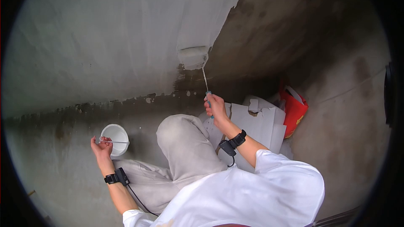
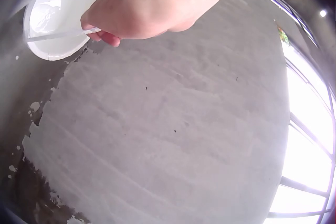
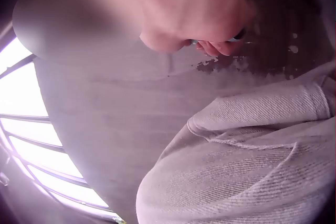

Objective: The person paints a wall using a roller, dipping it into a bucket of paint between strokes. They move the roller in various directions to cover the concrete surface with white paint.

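Observation:
In the head view the right hand [image 1: 216, 108] grips the blue-green handle [image 1: 208, 96] of a paint roller, whose white roller [image 1: 193, 55] lies against the wall near the edge of the pale coating. The left hand [image 1: 103, 146] holds the thin handle [image 1: 119, 142] of a white bucket [image 1: 114, 129] at the lower left. In the left wrist view the fingers of the left hand [image 2: 139, 14] curl round that handle, over the bucket [image 2: 63, 3]. The right wrist view shows the right hand [image 3: 194, 14] closed on the handle; the roller itself is not visible there.
A pale coated wall [image 1: 109, 38] meets a dark bare section [image 1: 269, 29]. White boxes [image 1: 256, 122] and a red bag [image 1: 294, 111] lie right of the raised knee [image 1: 181, 138]. White spots mark the dark surface below the coating. A barred window [image 2: 310, 129] shows in the left wrist view.

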`<state>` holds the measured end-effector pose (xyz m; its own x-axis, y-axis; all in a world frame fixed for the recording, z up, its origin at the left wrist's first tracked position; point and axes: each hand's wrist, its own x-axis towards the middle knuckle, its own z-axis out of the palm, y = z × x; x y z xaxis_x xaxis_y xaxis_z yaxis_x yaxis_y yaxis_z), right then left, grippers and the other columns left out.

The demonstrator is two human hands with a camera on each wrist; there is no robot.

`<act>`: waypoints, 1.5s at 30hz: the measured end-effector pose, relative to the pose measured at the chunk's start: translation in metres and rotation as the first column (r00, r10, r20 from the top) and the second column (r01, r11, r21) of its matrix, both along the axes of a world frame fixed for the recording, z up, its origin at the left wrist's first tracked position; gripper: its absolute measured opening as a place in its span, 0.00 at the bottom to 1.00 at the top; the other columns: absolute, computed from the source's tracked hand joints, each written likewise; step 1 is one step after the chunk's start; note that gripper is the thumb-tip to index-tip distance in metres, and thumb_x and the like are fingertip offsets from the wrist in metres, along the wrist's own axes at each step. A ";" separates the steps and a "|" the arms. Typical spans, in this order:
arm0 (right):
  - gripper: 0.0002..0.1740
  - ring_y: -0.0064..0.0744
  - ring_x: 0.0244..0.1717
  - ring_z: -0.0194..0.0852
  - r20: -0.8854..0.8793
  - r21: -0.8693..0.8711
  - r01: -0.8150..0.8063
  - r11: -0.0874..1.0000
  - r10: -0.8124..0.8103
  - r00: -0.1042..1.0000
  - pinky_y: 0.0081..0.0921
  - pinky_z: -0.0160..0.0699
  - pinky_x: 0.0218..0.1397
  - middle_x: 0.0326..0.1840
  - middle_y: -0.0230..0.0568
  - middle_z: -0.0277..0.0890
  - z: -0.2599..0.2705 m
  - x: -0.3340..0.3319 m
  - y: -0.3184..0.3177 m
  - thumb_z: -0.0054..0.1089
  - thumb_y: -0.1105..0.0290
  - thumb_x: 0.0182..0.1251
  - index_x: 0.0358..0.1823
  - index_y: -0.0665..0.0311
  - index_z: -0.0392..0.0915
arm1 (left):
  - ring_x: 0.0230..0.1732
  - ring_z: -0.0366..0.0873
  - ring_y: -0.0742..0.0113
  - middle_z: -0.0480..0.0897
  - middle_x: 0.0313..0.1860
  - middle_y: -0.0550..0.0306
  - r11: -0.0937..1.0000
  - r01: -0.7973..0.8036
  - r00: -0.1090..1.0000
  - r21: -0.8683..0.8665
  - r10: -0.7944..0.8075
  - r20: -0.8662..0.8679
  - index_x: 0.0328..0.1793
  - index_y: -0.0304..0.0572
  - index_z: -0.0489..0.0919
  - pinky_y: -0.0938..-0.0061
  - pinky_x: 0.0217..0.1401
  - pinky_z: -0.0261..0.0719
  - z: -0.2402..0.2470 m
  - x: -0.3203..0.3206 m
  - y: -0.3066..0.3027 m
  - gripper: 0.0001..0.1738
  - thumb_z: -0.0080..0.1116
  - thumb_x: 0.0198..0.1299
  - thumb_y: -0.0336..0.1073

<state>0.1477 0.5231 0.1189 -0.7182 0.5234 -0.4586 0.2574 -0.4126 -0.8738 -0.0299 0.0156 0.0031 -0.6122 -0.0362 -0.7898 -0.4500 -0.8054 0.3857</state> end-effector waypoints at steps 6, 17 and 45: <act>0.16 0.12 0.15 0.51 0.097 -0.138 0.009 0.990 0.004 0.995 0.16 0.47 0.16 0.22 0.24 0.63 -0.020 -0.001 -0.001 0.50 0.56 0.77 0.37 0.61 0.71 | 0.39 0.72 0.62 0.75 0.33 0.55 1.000 0.008 1.000 -0.004 -0.008 -0.013 0.36 0.37 0.72 0.68 0.52 0.71 -0.009 -0.003 -0.007 0.26 0.59 0.56 0.57; 0.16 0.14 0.14 0.51 0.223 -0.309 0.016 0.951 0.056 0.973 0.16 0.46 0.14 0.22 0.29 0.65 -0.093 -0.026 0.015 0.51 0.61 0.76 0.35 0.66 0.70 | 0.37 0.71 0.64 0.75 0.32 0.56 1.000 0.007 1.000 0.027 -0.007 0.011 0.35 0.38 0.71 0.69 0.53 0.73 0.018 0.004 0.010 0.20 0.59 0.57 0.49; 0.13 0.19 0.10 0.51 0.408 -0.391 0.067 0.918 0.108 0.907 0.20 0.50 0.12 0.18 0.31 0.65 -0.296 -0.028 0.073 0.40 0.65 0.76 0.31 0.61 0.66 | 0.40 0.74 0.61 0.78 0.32 0.53 0.999 0.054 0.998 0.010 -0.054 0.022 0.39 0.34 0.74 0.67 0.58 0.71 0.030 0.000 0.016 0.21 0.58 0.60 0.48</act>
<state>0.1194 0.5961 -0.1768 -0.4254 0.2283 -0.8758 0.5696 -0.6844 -0.4551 -0.0301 0.0313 0.0334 -0.5953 0.0037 -0.8035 -0.5012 -0.7833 0.3677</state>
